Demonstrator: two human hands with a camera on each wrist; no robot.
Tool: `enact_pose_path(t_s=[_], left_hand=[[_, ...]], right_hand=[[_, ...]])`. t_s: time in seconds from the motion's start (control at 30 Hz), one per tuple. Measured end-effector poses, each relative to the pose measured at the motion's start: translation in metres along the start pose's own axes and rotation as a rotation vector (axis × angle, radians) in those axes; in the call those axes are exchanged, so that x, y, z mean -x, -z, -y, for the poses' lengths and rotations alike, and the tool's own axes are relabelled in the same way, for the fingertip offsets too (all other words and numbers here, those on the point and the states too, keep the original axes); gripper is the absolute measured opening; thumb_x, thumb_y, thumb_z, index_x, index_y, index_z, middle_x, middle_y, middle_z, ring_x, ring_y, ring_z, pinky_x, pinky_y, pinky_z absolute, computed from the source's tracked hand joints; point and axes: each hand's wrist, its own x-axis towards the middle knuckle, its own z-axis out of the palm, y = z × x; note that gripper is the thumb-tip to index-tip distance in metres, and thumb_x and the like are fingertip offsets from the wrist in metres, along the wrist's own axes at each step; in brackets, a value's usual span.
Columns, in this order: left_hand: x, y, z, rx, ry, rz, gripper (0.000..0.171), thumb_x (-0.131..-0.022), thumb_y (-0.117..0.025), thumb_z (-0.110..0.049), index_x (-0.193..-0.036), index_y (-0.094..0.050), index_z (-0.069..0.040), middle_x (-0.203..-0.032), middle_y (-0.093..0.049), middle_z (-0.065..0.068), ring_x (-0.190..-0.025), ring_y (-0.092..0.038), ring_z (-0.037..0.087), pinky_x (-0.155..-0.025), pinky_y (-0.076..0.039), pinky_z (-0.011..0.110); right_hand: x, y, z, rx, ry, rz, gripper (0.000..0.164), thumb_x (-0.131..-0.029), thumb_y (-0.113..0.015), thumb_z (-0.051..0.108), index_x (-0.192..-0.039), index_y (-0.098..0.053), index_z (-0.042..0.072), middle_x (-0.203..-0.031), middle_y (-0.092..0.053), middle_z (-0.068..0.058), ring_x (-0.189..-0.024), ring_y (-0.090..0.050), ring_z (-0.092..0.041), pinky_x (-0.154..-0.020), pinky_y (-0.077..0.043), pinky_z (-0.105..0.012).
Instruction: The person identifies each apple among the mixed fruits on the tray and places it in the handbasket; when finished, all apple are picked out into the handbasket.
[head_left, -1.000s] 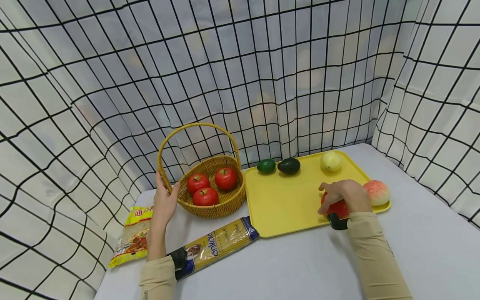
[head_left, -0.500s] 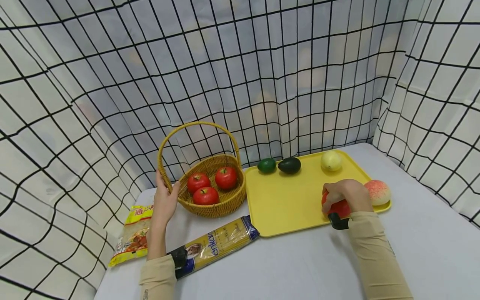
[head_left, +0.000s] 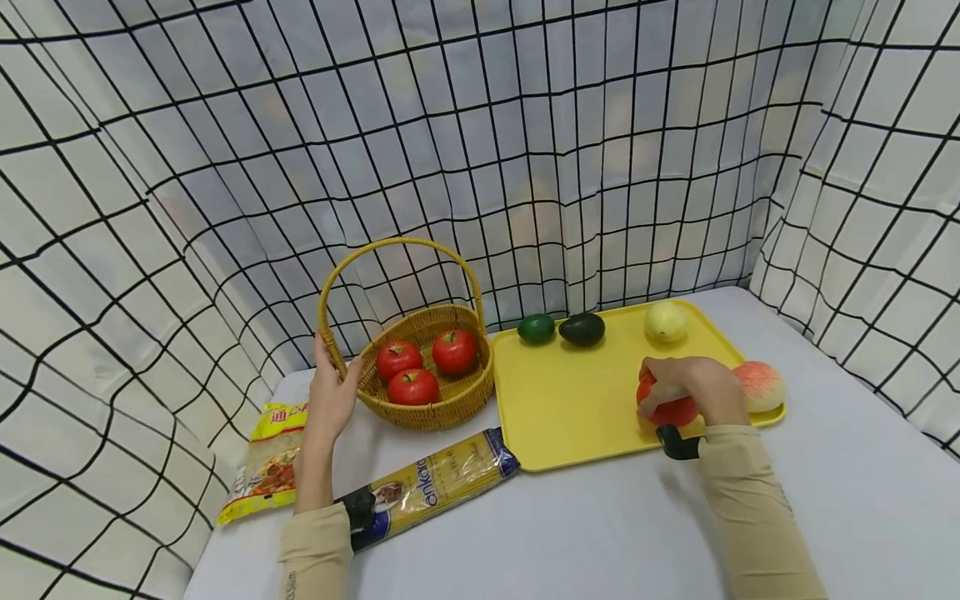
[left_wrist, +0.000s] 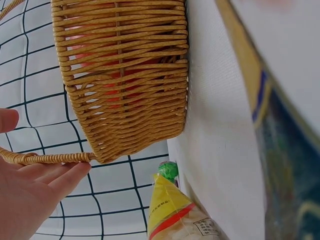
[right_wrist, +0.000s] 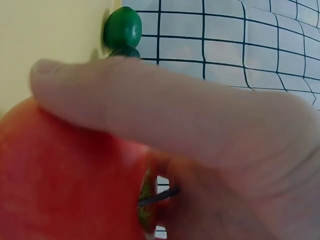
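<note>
In the head view, a wicker basket with a tall arched handle holds three red apples. My left hand straddles the handle's left foot. In the left wrist view, its fingers extend straight against the handle, while the thumb stands apart. My right hand grips another red apple over the yellow tray's front right. Close up in the right wrist view, the thumb lies across this apple, with its dark stem showing. I cannot tell whether the apple touches the tray.
A lime-like green fruit, an avocado and a pale yellow fruit sit along the tray's back. A peach lies at its right edge. A pasta packet and a yellow food bag lie left. Black-lined white curtains surround the table.
My right fingers have closed around the apple, which has shifted slightly. My left hand stays at the basket handle. The whole head view has shifted a little.
</note>
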Motion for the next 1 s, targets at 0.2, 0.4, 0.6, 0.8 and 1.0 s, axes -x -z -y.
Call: enact_pose_path(t_s=[0.2, 0.4, 0.6, 0.8, 1.0], left_hand=[[0.001, 0.0, 0.0, 0.011, 0.003, -0.003, 0.084, -0.11, -0.044, -0.035, -0.163, 0.02, -0.023, -0.173, -0.008, 0.019, -0.155, -0.024, 0.047, -0.121, -0.029, 0.065], [0.0, 0.0, 0.002, 0.013, -0.016, -0.009, 0.083, -0.109, -0.043, -0.038, -0.165, 0.017, -0.023, -0.171, -0.014, 0.022, -0.154, -0.026, 0.047, -0.12, -0.03, 0.065], [0.0, 0.0, 0.001, 0.025, -0.007, -0.005, 0.083, -0.109, -0.044, -0.037, -0.165, 0.017, -0.024, -0.171, -0.015, 0.023, -0.154, -0.027, 0.047, -0.12, -0.031, 0.065], [0.0, -0.001, 0.001, 0.022, 0.001, -0.002, 0.083, -0.109, -0.044, -0.037, -0.164, 0.017, -0.025, -0.17, -0.017, 0.024, -0.153, -0.028, 0.047, -0.119, -0.033, 0.065], [0.0, 0.001, 0.002, 0.023, 0.006, -0.001, 0.084, -0.109, -0.044, -0.037, -0.165, 0.017, -0.022, -0.17, -0.017, 0.025, -0.153, -0.03, 0.047, -0.118, -0.034, 0.065]], right_hand=[[-0.009, -0.001, 0.006, 0.004, 0.093, -0.015, 0.06, -0.086, -0.074, 0.038, -0.134, -0.051, 0.008, -0.118, -0.059, -0.019, -0.108, -0.055, -0.036, -0.087, -0.052, -0.048], [-0.018, -0.003, 0.017, -0.025, 0.208, -0.086, 0.068, -0.089, -0.073, 0.036, -0.143, -0.045, 0.006, -0.127, -0.053, -0.024, -0.111, -0.056, -0.038, -0.088, -0.056, -0.048], [-0.027, -0.008, 0.034, -0.079, 0.337, -0.156, 0.066, -0.09, -0.073, 0.035, -0.144, -0.045, 0.009, -0.132, -0.049, -0.026, -0.118, -0.052, -0.04, -0.091, -0.056, -0.048], [-0.032, -0.014, 0.048, -0.13, 0.433, -0.233, 0.063, -0.092, -0.072, 0.035, -0.145, -0.044, 0.015, -0.137, -0.048, -0.024, -0.122, -0.05, -0.04, -0.092, -0.055, -0.048], [-0.035, -0.016, 0.06, -0.17, 0.476, -0.265, 0.07, -0.094, -0.072, 0.038, -0.15, -0.038, 0.014, -0.138, -0.048, -0.021, -0.119, -0.056, -0.035, -0.095, -0.056, -0.047]])
